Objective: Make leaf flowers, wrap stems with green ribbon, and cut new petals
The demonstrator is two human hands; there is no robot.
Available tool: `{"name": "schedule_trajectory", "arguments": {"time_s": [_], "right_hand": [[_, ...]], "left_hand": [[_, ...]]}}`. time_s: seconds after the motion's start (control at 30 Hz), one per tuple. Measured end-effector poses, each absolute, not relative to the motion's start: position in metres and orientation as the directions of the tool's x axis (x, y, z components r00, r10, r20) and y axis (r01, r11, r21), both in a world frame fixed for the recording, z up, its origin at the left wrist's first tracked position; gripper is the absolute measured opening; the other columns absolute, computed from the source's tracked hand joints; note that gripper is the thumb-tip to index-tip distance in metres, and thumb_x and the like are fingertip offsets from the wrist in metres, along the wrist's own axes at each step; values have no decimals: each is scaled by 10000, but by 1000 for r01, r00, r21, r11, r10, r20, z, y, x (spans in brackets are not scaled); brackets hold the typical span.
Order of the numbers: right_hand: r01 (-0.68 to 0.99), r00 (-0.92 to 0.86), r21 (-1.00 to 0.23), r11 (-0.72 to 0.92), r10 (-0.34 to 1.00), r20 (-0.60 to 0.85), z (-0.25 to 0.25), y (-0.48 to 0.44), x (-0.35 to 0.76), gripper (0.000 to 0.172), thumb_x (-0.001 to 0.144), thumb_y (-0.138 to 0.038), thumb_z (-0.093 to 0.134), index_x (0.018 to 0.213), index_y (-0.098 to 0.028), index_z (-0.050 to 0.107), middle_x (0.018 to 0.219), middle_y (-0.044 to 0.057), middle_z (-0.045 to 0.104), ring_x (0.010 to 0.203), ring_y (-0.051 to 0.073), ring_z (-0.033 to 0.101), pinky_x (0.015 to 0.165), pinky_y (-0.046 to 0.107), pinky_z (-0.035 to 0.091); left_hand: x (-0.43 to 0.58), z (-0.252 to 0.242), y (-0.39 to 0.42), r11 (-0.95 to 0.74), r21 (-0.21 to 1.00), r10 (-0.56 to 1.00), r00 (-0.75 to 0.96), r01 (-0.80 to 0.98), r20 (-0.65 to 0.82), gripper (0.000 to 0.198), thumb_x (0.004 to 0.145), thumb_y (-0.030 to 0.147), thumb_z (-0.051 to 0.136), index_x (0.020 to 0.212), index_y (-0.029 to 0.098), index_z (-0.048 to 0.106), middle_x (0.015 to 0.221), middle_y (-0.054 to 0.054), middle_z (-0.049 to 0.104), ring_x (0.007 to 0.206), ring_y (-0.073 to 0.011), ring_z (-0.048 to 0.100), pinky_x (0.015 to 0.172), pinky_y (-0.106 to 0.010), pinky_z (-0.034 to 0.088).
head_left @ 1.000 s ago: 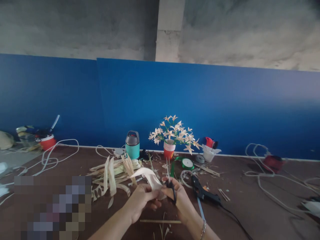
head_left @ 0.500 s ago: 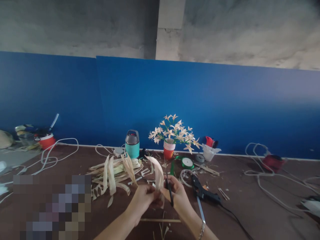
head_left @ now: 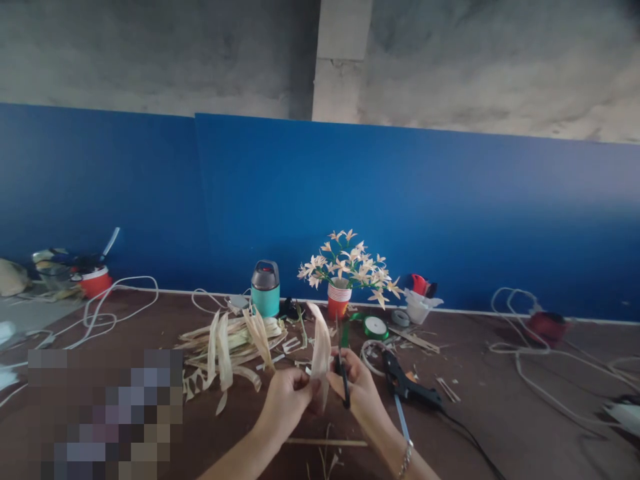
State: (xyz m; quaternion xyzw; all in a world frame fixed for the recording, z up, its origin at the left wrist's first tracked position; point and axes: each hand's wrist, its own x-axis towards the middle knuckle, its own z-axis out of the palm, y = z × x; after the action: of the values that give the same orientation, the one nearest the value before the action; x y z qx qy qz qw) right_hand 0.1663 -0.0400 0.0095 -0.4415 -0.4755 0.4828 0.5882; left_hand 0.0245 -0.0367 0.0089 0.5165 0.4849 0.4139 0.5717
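While your left hand (head_left: 285, 399) pinched the lower end of the husk (head_left: 321, 347) between its fingers, your right hand (head_left: 357, 381) had its fingers closed around the scissors (head_left: 344, 380), just beside the husk at three o'clock, blades toward twelve. The husk stood nearly upright over the surface (head_left: 490, 400), its tip curling toward eleven. From it, the pile (head_left: 223, 353) lay at nine, the cup (head_left: 339, 305) of flowers (head_left: 353, 261) at one, the spool (head_left: 375, 327) at two.

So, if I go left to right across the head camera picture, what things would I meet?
Red tub, teal jar, held pale strip, scissors, green ribbon spool, white cup, dark red thing.
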Motion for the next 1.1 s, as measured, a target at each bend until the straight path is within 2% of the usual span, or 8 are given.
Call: {"name": "schedule_trajectory", "arguments": {"time_s": [0.17, 0.33, 0.5, 0.57, 0.7, 0.9, 1.0, 1.1], "right_hand": [[-72, 52, -976, 207, 978, 204, 6, -42, 160, 362, 554, -324, 799, 804, -176, 584, 578, -39, 556, 533, 118, 498, 500, 215, 404], [-160, 35, -984, 77, 997, 72, 13, -42, 168, 422, 536, -370, 812, 829, -175, 580, 542, -55, 539, 439, 79, 422, 413, 183, 311], [-242, -25, -970, 23, 999, 30, 16, -43, 172, 457, 499, -384, 837, 812, -172, 581, 544, -58, 546, 439, 68, 414, 422, 176, 303], [-259, -56, -966, 17, 998, 33, 17, -44, 171, 461, 489, -371, 843, 815, -175, 582, 565, -58, 550, 461, 74, 434, 437, 178, 312], [-229, -123, -973, -27, 992, 2, 19, -47, 169, 444, 498, -333, 831, 835, -175, 588, 574, -68, 524, 487, 79, 447, 469, 185, 317], [-175, -6, -983, 44, 999, 46, 19, -43, 166, 432, 491, -289, 812, 828, -166, 572, 557, -75, 497, 482, 70, 402, 466, 186, 302], [-160, 8, -987, 36, 999, 35, 21, -43, 167, 462, 489, -337, 819, 838, -166, 569, 562, -72, 501, 484, 70, 410, 458, 181, 301], [-116, -69, -993, -33, 997, -26, 23, -46, 169, 473, 536, -446, 796, 837, -157, 573, 572, -59, 518, 492, 72, 443, 449, 177, 303]], "left_hand": [[25, 10, -37, 108, 994, 984, 138, 18, -109, 357, 655, 478, 668, 517, 181, 525, 394, 0, 593, 356, -158, 549, 384, -242, 408], [24, 19, -40, 253, 959, 961, 148, -130, -234, 298, 629, 404, 710, 560, 161, 554, 438, 7, 606, 453, -146, 597, 444, -223, 444], [22, 26, -43, 325, 936, 905, 330, -133, -268, 269, 587, 345, 757, 627, 116, 621, 531, -26, 651, 466, -107, 576, 441, -188, 396], [21, 26, -43, 321, 938, 899, 354, -131, -258, 284, 587, 355, 763, 651, 107, 640, 535, -28, 648, 456, -98, 558, 427, -182, 375], [19, 23, -40, 298, 929, 935, 260, -218, -239, 304, 582, 375, 778, 655, 110, 648, 555, -23, 647, 506, -95, 571, 463, -170, 400], [19, 21, -37, 191, 968, 969, 191, -164, -159, 359, 597, 465, 747, 642, 136, 610, 499, -3, 629, 465, -135, 572, 411, -205, 416], [17, 23, -36, 139, 983, 978, 175, -116, -117, 373, 608, 490, 730, 698, 147, 617, 521, 4, 636, 435, -145, 576, 362, -203, 393], [12, 26, -32, 128, 976, 987, 121, -174, -108, 368, 624, 487, 721, 748, 157, 615, 482, 25, 599, 396, -121, 550, 307, -162, 302]]}}
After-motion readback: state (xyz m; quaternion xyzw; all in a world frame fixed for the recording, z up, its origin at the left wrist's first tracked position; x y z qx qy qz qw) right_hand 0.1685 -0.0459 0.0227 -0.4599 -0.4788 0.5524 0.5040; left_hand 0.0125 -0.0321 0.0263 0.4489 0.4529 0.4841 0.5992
